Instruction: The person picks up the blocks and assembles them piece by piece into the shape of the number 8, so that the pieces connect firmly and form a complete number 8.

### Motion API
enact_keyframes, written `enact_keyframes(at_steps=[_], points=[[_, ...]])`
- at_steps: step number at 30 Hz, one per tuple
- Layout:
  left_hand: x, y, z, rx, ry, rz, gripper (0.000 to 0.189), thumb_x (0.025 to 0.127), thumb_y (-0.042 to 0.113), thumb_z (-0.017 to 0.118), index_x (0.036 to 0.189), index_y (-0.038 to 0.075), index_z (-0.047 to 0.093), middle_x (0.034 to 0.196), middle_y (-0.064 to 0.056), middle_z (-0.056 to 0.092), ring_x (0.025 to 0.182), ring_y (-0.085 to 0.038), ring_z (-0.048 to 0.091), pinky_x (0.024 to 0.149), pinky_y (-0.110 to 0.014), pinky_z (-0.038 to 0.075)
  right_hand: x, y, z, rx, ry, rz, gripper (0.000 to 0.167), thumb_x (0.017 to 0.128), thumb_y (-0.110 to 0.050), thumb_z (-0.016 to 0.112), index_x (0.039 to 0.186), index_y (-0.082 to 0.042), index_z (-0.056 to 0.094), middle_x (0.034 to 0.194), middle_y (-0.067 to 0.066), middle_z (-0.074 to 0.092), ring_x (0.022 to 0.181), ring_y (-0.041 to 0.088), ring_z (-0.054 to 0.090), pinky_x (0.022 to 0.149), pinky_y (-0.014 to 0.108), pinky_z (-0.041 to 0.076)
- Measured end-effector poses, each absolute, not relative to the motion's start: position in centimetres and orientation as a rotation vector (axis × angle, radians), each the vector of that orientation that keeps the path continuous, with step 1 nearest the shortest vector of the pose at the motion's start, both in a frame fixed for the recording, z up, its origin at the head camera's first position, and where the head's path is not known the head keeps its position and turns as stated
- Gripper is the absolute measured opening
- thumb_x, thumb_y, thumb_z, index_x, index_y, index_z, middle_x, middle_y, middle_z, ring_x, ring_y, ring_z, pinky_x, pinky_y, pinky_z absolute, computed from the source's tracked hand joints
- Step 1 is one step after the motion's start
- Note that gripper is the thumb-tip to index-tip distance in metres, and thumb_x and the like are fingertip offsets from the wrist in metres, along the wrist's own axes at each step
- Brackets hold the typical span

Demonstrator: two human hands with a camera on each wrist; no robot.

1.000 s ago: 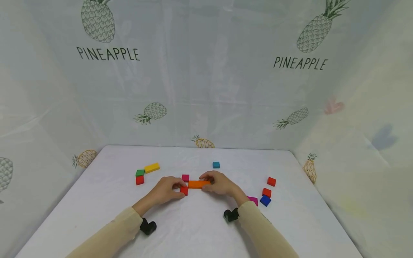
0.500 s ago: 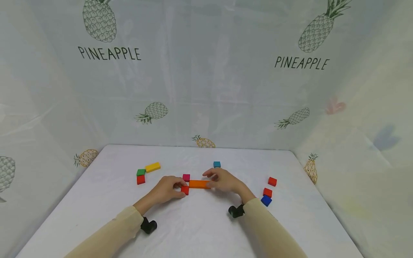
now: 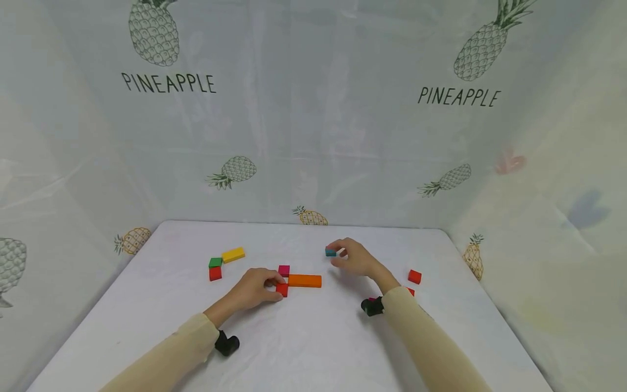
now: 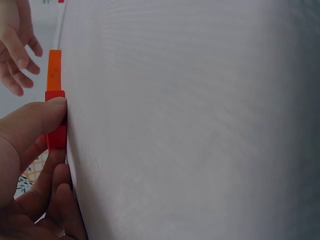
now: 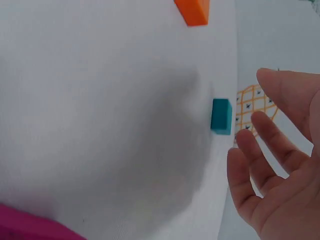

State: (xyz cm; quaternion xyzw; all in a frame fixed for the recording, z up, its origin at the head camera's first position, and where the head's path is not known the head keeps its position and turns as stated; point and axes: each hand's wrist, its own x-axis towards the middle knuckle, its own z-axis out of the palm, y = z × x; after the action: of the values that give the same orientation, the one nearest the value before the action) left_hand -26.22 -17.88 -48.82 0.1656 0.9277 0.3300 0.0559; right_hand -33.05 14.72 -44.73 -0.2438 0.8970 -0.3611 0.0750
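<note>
My left hand (image 3: pixel 254 287) pinches a red block (image 4: pixel 56 137) on the white table, thumb on one side and fingers on the other. Against that red block lies a long orange block (image 3: pixel 305 281), pointing to the right. A magenta block (image 3: pixel 284 270) sits just behind their joint. My right hand (image 3: pixel 355 258) hovers at a small teal block (image 3: pixel 330 252) near the back of the table. In the right wrist view its thumb and fingers are spread apart, and the teal block (image 5: pixel 221 116) stands in front of the fingertips with nothing gripped.
On the left lie a yellow block (image 3: pixel 233 255), a green block (image 3: pixel 215 262) and a red block (image 3: pixel 215 273) close together. Right of my right arm is another red block (image 3: pixel 414 276); the sleeve (image 3: pixel 426 337) partly hides more blocks. A pineapple-print curtain (image 3: pixel 313 136) rises behind the table.
My right hand has let go of the orange block and moved back and right to the teal block. My left hand has stayed on the red block.
</note>
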Motion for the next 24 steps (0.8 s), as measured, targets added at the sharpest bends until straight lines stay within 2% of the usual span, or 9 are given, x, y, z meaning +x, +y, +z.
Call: enact_keyframes(at_steps=[9,24], points=[[-26.4,-17.9,-49.1,0.527,2.799,1.002,0.029,0.087,0.024,0.089,0.114,0.025,0.078,0.104,0.009,0.069,0.098,-0.015,0.059,0.091,-0.037,0.055,-34.9,15.6,-45.7,-0.583,2.781,-1.029,0.042,0.1,-0.016,0.074,0.141,-0.013,0.065,0.138,0.015,0.06,0.121,0.033,0.06,0.101,0.049,0.055],[-26.4,-18.0,-49.2,0.535,2.806,1.006,0.029,0.087,0.023,0.089,0.114,0.025,0.078,0.102,0.01,0.068,0.098,-0.015,0.058,0.089,-0.036,0.054,-36.7,14.9,-46.4,-0.528,2.778,-1.027,0.044,0.096,-0.014,0.079,0.139,-0.011,0.066,0.136,0.015,0.061,0.118,0.033,0.06,0.103,0.049,0.055]])
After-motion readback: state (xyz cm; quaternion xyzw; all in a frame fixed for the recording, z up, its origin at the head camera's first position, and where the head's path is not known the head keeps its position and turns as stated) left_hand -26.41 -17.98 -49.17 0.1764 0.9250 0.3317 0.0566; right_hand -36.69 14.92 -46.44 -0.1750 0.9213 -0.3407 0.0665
